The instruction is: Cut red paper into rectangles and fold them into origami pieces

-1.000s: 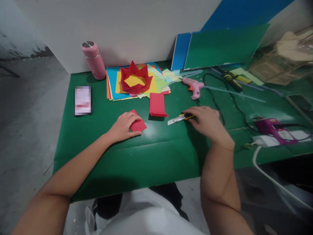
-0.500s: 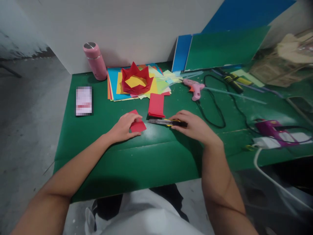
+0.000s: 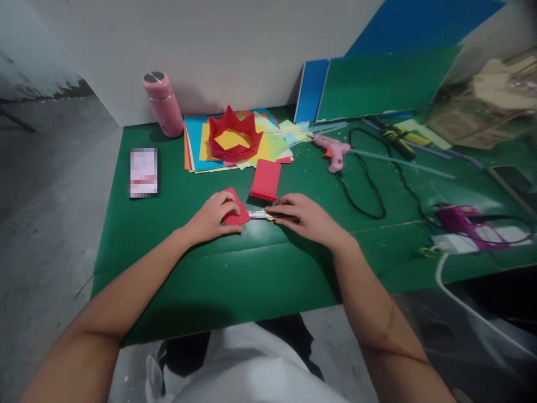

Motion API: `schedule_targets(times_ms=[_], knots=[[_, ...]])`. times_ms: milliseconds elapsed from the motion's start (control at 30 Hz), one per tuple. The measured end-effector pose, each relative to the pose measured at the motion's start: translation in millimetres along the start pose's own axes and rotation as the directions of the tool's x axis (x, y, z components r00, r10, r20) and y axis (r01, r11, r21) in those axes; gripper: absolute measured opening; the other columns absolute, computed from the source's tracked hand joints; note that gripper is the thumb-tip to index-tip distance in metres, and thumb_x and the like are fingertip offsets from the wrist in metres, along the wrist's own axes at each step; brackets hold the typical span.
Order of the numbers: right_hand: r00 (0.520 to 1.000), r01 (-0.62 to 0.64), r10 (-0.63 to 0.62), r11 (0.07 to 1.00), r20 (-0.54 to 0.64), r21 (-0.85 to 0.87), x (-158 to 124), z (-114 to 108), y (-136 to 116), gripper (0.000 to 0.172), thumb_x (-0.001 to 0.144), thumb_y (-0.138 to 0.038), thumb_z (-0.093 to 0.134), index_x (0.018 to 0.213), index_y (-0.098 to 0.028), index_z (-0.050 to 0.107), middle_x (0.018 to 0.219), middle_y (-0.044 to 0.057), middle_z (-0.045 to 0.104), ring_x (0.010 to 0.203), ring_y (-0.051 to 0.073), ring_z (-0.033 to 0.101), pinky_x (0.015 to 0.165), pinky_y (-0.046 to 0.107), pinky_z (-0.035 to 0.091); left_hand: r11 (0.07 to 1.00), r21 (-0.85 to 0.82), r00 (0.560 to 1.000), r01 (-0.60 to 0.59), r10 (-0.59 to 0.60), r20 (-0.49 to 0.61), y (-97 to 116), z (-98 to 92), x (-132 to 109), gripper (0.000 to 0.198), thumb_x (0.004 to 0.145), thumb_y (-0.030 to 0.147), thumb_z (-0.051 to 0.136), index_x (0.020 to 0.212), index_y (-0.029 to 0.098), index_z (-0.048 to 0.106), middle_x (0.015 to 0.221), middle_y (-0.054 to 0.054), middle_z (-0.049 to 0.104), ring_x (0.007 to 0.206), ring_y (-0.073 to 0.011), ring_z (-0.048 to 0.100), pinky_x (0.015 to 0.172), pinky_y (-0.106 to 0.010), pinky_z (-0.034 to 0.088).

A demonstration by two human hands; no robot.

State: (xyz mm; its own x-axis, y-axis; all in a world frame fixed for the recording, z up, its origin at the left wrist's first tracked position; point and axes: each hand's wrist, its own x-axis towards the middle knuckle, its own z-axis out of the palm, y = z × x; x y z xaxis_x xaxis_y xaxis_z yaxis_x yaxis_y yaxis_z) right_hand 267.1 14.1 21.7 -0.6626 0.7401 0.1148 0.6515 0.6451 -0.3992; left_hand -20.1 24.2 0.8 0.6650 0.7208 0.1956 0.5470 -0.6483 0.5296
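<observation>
My left hand [image 3: 210,217] holds a small folded piece of red paper [image 3: 241,216] down on the green table, its fingers curled over the near side. In my right hand [image 3: 312,219] is a utility knife [image 3: 258,214] with black and yellow on its handle. The long blade points left and lies low over the table, its tip at the paper's right edge; whether the tip is inside the fold I cannot tell. Just above the blade lies a stack of folded red paper [image 3: 267,179]. Behind it a red paper crown [image 3: 218,146] rests on coloured sheets [image 3: 193,140].
At the back left stands a pink flask [image 3: 164,106], with a blurred-out card or phone [image 3: 144,172] in front. A pink glue gun [image 3: 333,151] and its black cable lie right of the stack. Farther right are a purple case [image 3: 457,221] and a white power strip [image 3: 453,244].
My right hand has moved left, bringing the knife blade up to the red paper under my left hand. The folded red stack has shifted slightly left.
</observation>
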Motion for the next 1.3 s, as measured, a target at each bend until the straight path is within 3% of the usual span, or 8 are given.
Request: schedule_targets(times_ms=[167,300,467,667,800,933,1033,1300], knots=[[1.0,-0.005,0.005,1.0,0.014,0.003,0,1,-2,0.034,0.094,-0.034,0.047,0.121,-0.027,0.067,0.106,0.012,0.063,0.098,0.026,0.058,0.085,0.042,0.047,1.0,-0.015,1.0,0.004,-0.004,-0.016,1,-0.7,1,0.02,0.097,0.025,0.042,0.092,0.018,0.06,0.103,-0.007,0.056,0.1,-0.0206,0.053,0.093,-0.039,0.043],[0.996,-0.086,0.084,0.993,0.024,0.076,-5,-5,3,0.04,0.096,-0.04,0.043,0.126,-0.023,0.064,0.115,0.013,0.062,0.105,0.027,0.058,0.09,0.044,0.047,1.0,0.0,1.0,-0.01,0.01,-0.021,-1,0.8,1,0.016,0.095,0.022,0.045,0.092,0.018,0.06,0.104,-0.008,0.057,0.101,-0.0217,0.053,0.092,-0.04,0.043],[0.987,-0.16,0.154,0.973,0.047,0.165,-14,-8,16,0.038,0.096,-0.037,0.041,0.123,-0.024,0.065,0.108,0.012,0.061,0.101,0.025,0.058,0.088,0.043,0.048,1.0,0.01,1.0,-0.002,0.002,-0.007,-1,1.0,2,0.017,0.094,0.02,0.044,0.093,0.018,0.06,0.105,-0.008,0.058,0.102,-0.0224,0.053,0.092,-0.04,0.043],[0.982,-0.174,0.15,0.955,0.116,0.241,-17,-17,12,0.026,0.09,-0.034,0.05,0.109,-0.022,0.065,0.101,0.01,0.063,0.091,0.023,0.06,0.079,0.038,0.05,1.0,0.001,1.0,0.019,-0.019,-0.015,1,1.4,2,0.013,0.094,0.02,0.045,0.098,0.019,0.057,0.106,-0.008,0.06,0.103,-0.0222,0.054,0.092,-0.041,0.043],[0.961,-0.275,0.255,0.924,0.106,0.264,-25,-25,12,0.017,0.086,-0.034,0.053,0.097,-0.022,0.056,0.09,0.006,0.065,0.076,0.02,0.062,0.068,0.034,0.051,0.998,-0.028,0.998,0.062,-0.063,-0.03,3,1.5,0,0.014,0.09,0.015,0.047,0.102,0.018,0.053,0.105,-0.008,0.061,0.1,-0.0216,0.054,0.092,-0.041,0.044],[0.952,-0.307,0.293,0.891,0.094,0.334,-30,-28,15,0.028,0.085,-0.035,0.052,0.11,-0.022,0.055,0.097,0.006,0.067,0.081,0.021,0.065,0.069,0.034,0.054,0.984,-0.11,0.989,0.14,-0.145,-0.041,4,0.6,-1,0.025,0.087,0.016,0.049,0.112,0.019,0.049,0.105,-0.008,0.061,0.098,-0.0209,0.056,0.087,-0.039,0.048],[0.942,-0.334,0.306,0.88,0.135,0.336,-30,-32,15,0.034,0.086,-0.038,0.05,0.113,-0.021,0.06,0.1,0.008,0.069,0.072,0.02,0.065,0.063,0.032,0.054,0.976,-0.141,0.984,0.168,-0.174,-0.03,5,-0.8,-1,0.03,0.085,0.021,0.054,0.114,0.02,0.048,0.107,-0.008,0.06,0.099,-0.0216,0.057,0.087,-0.04,0.049],[0.903,-0.361,0.428,0.804,-0.038,0.472,-30,-39,3,0.044,0.081,-0.052,0.061,0.113,-0.024,0.067,0.096,0.006,0.072,0.077,0.023,0.066,0.063,0.032,0.053,0.979,-0.146,0.988,0.142,-0.149,-0.039,4,-0.5,-3,0.042,0.078,0.011,0.053,0.118,0.019,0.045,0.108,-0.008,0.06,0.1,-0.0214,0.057,0.091,-0.042,0.048]])
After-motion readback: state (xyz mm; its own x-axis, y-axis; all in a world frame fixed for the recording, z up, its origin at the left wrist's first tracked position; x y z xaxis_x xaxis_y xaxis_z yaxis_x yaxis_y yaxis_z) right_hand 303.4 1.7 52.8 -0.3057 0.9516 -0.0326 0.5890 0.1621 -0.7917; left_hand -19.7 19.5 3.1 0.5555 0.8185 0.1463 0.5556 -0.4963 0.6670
